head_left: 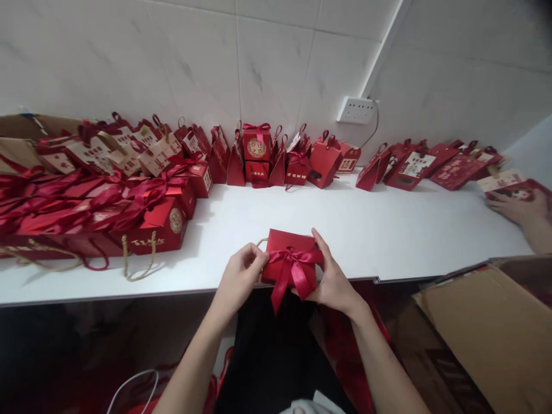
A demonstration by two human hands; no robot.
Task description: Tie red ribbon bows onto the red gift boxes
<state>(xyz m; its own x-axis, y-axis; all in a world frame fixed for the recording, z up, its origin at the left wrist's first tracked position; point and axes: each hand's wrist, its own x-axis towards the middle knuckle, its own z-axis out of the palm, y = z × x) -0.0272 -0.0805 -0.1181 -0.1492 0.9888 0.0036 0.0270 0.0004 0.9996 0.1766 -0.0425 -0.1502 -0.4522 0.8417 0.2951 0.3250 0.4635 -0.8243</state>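
A red gift box (284,238) with a satin ribbon bow (294,260) on it is held between my two hands at the table's front edge. My left hand (242,270) is closed on its left side, thumb and fingertips at the ribbon and a gold cord. My right hand (334,280) grips the right side, with fingers partly behind and under the box. The bow's two tails hang down over the side facing me.
Ribboned red boxes (164,224) crowd the left of the white table (345,230). More red boxes (325,161) line the wall below a power strip (356,110). Another person's hand (524,210) holds a box at far right, above a cardboard box (487,322).
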